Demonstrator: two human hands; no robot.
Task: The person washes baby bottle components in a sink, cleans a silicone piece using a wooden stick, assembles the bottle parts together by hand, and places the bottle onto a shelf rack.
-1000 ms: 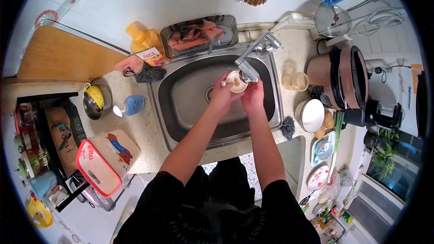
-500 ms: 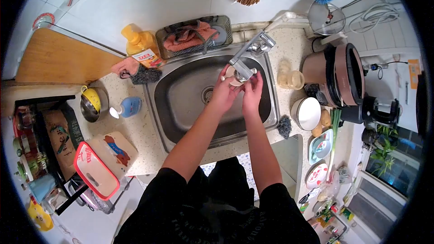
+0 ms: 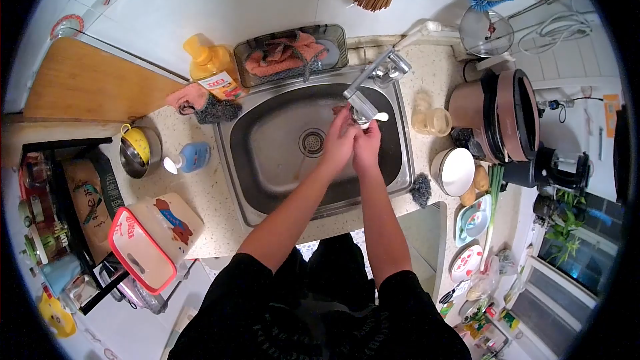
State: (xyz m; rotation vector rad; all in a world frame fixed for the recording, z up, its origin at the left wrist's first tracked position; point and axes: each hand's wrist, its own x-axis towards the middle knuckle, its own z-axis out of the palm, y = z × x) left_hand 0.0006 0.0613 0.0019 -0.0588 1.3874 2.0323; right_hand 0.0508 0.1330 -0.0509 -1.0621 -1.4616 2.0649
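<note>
1. Head view, and both hands met right under the tap [image 3: 364,107], low over the sink [image 3: 273,157], where any drips would have landed in the basin, not on the table [image 3: 213,190]!
2. The right hand [image 3: 366,149] had its grip closed on a white piece [image 3: 382,117], with only a rounded tip peeking out beside the spout. The left hand [image 3: 341,143] pressed in close, but the spout blocked its fingertips; whether its grip was closed, I couldn't tell.
3. Behind the sink, a cloth [image 3: 283,60] lay in a basket [image 3: 343,53], probably to stay off the wet rim. The orange bottle [image 3: 212,67] stood just beside it, handy for the left hand, I'd judge; the blue bottle [image 3: 195,157] sat lower down.
4. Now the lettering! The orange bottle's label showed bold red characters, too small to read surely. The tub [image 3: 189,213] had red writing inside its rim, unreadable, and a bear in blue outside. Letters on the black shirt [image 3: 320,317] came out upside down and dim: no brand there.
</note>
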